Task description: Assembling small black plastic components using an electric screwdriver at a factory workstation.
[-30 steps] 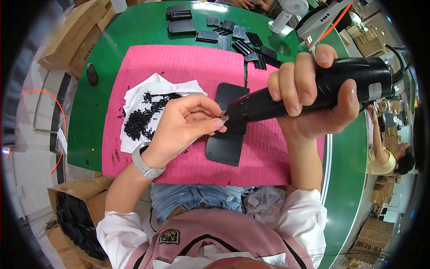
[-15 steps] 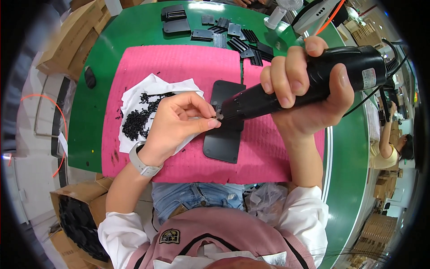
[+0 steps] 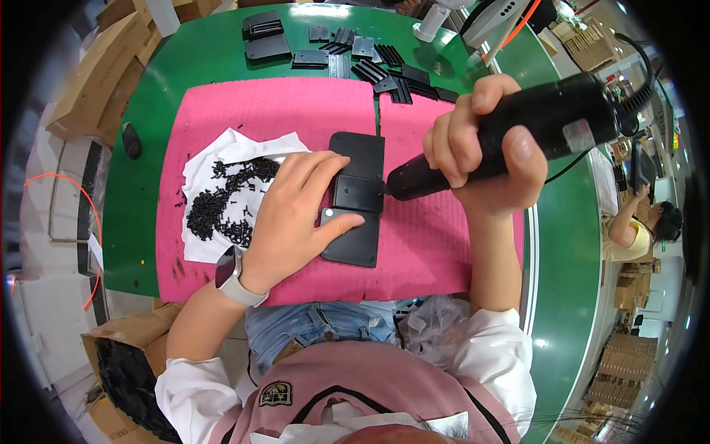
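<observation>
Lowered since before: our left hand (image 3: 296,214) now presses flat on black plate (image 3: 356,198), mid pink mat (image 3: 281,111). Right hand (image 3: 481,152) grips electric screwdriver (image 3: 518,133), tip at plate. White cloth (image 3: 222,159) left holds black screws (image 3: 222,203).

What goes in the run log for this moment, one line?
left hand: flat on black plate | right hand: gripping electric screwdriver, tip at plate edge | screw pile: on white sheet

A flat bright-pink foam mat (image 3: 281,111) covers the green table (image 3: 185,59). Beyond the mat's far edge lie scattered black plastic plates (image 3: 370,63); left of it, brown cardboard boxes (image 3: 96,89).
</observation>
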Motion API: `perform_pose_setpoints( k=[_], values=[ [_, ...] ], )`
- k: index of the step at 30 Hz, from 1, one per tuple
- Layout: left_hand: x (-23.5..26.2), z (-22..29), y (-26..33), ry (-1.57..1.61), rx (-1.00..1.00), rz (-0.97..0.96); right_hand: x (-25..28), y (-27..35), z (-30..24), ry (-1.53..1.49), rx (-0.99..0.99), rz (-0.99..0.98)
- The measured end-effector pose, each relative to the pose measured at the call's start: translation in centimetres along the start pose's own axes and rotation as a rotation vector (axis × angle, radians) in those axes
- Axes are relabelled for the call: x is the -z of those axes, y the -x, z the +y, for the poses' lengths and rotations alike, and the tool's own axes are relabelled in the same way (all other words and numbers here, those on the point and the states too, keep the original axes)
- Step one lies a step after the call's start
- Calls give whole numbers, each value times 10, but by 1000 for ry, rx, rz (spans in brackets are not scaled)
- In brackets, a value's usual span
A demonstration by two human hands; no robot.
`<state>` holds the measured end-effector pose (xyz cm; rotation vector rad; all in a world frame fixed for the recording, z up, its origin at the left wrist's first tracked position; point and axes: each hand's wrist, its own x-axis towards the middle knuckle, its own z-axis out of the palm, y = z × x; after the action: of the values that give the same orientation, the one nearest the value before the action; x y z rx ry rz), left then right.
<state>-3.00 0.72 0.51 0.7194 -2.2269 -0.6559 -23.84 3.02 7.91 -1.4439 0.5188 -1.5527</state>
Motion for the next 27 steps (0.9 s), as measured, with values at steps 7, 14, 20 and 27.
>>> perform_pose_setpoints(
  k=[7,14,20,27],
  values=[
    [-5,-6,1,-9,-3,-42,-4,3,0,62,-93,42],
    [-6,-7,0,-11,-9,-29,-9,2,5,105,-99,-53],
    [-7,-6,0,-2,-12,-13,-11,-3,11,91,-131,-79],
    [-9,-7,-1,7,2,-26,-7,-2,14,63,-141,-94]
  ],
)
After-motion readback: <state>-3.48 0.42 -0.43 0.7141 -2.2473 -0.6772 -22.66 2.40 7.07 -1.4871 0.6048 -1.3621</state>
